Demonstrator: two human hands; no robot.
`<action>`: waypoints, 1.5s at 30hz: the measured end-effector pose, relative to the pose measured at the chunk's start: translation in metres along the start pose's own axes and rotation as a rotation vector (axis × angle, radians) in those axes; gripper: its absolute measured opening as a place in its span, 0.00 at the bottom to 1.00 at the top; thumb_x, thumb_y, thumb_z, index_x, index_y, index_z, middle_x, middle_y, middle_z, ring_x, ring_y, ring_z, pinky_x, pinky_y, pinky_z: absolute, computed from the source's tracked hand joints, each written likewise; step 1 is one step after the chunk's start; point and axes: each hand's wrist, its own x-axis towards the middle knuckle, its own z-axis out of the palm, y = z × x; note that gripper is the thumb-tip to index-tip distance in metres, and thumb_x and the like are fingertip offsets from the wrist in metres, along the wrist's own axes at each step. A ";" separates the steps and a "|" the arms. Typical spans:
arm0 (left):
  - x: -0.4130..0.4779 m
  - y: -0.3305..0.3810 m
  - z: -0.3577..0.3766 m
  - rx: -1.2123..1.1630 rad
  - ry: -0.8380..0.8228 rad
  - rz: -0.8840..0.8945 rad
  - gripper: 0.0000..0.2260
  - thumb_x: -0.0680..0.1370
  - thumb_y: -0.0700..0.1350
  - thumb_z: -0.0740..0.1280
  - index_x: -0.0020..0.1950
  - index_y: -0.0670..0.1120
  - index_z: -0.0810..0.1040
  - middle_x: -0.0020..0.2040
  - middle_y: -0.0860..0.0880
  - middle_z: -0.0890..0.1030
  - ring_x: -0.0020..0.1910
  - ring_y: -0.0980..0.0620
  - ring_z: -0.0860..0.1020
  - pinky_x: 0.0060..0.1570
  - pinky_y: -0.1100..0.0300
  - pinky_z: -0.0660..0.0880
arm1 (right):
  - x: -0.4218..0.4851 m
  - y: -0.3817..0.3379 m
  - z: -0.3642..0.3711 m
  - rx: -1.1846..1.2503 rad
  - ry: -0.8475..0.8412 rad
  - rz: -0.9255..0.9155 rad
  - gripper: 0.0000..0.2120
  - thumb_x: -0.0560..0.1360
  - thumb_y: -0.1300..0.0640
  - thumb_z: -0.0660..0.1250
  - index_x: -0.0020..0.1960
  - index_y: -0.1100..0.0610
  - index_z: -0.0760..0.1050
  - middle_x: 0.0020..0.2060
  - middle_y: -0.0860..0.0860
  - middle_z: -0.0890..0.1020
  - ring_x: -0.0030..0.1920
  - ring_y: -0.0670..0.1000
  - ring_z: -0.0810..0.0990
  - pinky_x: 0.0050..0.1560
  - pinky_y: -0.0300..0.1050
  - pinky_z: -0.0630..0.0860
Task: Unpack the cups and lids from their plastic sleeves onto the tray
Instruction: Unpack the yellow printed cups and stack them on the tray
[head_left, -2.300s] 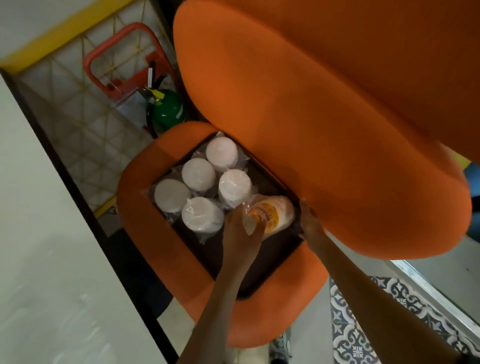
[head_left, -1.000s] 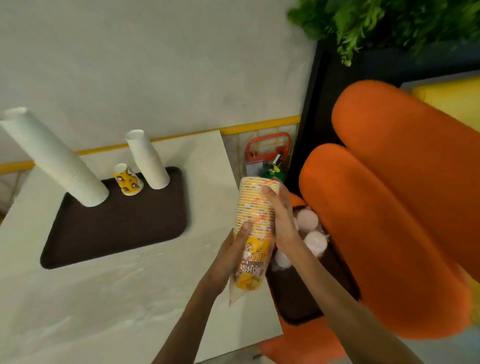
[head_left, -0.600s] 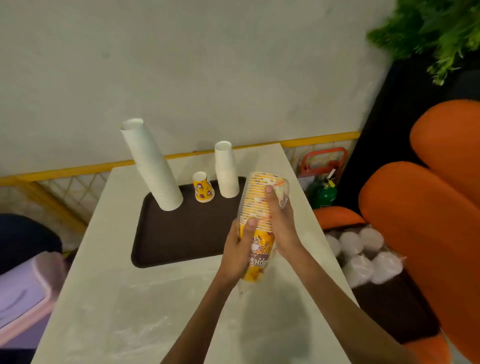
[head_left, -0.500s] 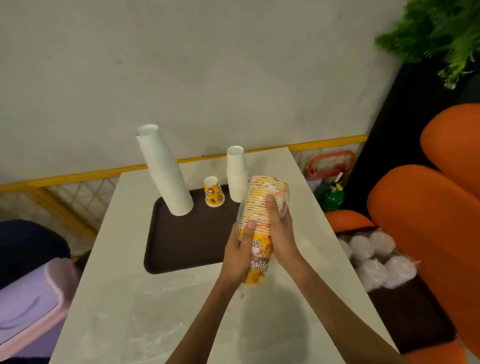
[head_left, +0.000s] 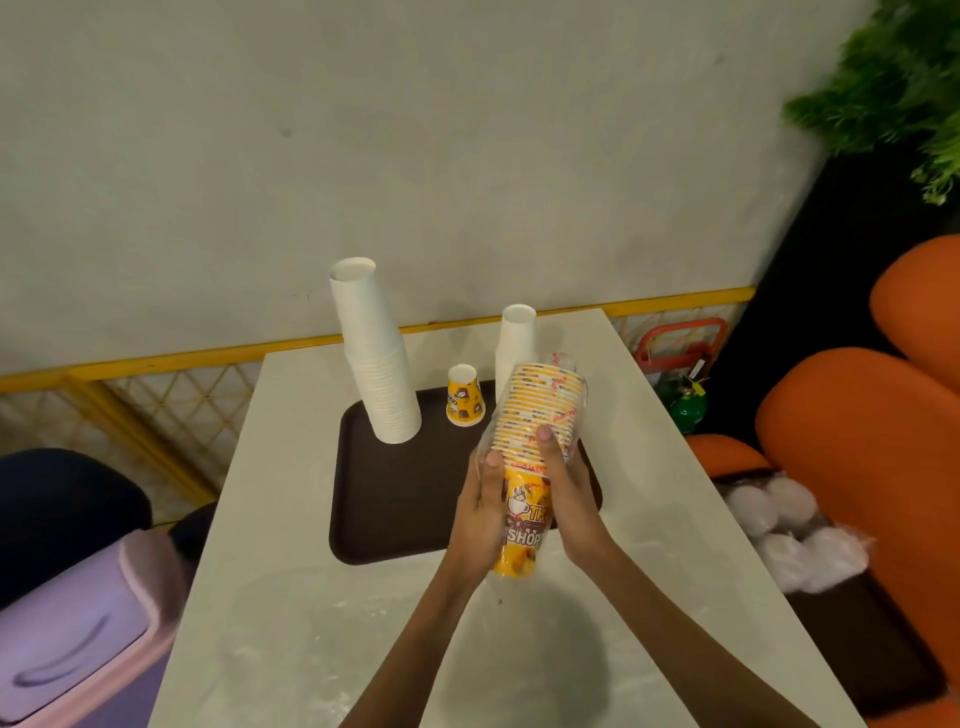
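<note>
— Where is the stack of yellow printed paper cups (head_left: 540, 400) sitting right now?

— It is being held in the air, tilted, over the near edge of the dark brown rectangular plastic tray (head_left: 395, 499). A clear crinkly plastic sleeve (head_left: 575, 410) is covering it.

— And the hands?

— The left hand (head_left: 480, 512) is wrapping its fingers round the lower half, with the thumb lying up the side. The right hand (head_left: 569, 499) is clasping the opposite side, its thumb pressing on the ribbed rims. I'd say both are gripping so the slippery film can be worked off.

— What is waiting on the tray?

— A tall stack of plain white paper cups (head_left: 376, 364), a shorter white stack (head_left: 514, 343) and a single yellow printed cup (head_left: 464, 396) are standing upside down along the far edge. That is probably so the next stack can go in front.

— Any lids?

— White round lids (head_left: 789, 519), wrapped in film, are lying on the orange padded seat (head_left: 727, 454), well apart from the pale smooth table (head_left: 291, 597).
</note>
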 end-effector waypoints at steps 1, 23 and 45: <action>0.003 0.000 -0.003 -0.015 -0.014 0.006 0.21 0.81 0.53 0.50 0.73 0.49 0.61 0.62 0.48 0.76 0.55 0.54 0.80 0.50 0.63 0.78 | 0.004 -0.001 -0.001 -0.011 -0.027 -0.007 0.13 0.79 0.49 0.58 0.63 0.48 0.65 0.48 0.45 0.79 0.45 0.45 0.80 0.38 0.33 0.78; 0.118 -0.027 -0.015 -0.258 0.228 -0.211 0.30 0.78 0.62 0.47 0.71 0.45 0.67 0.64 0.44 0.76 0.60 0.47 0.78 0.49 0.63 0.79 | 0.121 0.017 0.027 0.230 -0.114 0.083 0.24 0.80 0.42 0.44 0.67 0.52 0.67 0.55 0.48 0.80 0.54 0.46 0.81 0.48 0.38 0.79; 0.136 -0.008 -0.022 -0.361 0.559 -0.202 0.26 0.83 0.56 0.46 0.62 0.41 0.76 0.59 0.44 0.79 0.55 0.48 0.78 0.46 0.60 0.76 | 0.141 0.029 0.057 0.208 0.056 0.136 0.19 0.83 0.48 0.48 0.51 0.48 0.77 0.48 0.46 0.81 0.50 0.48 0.80 0.51 0.44 0.77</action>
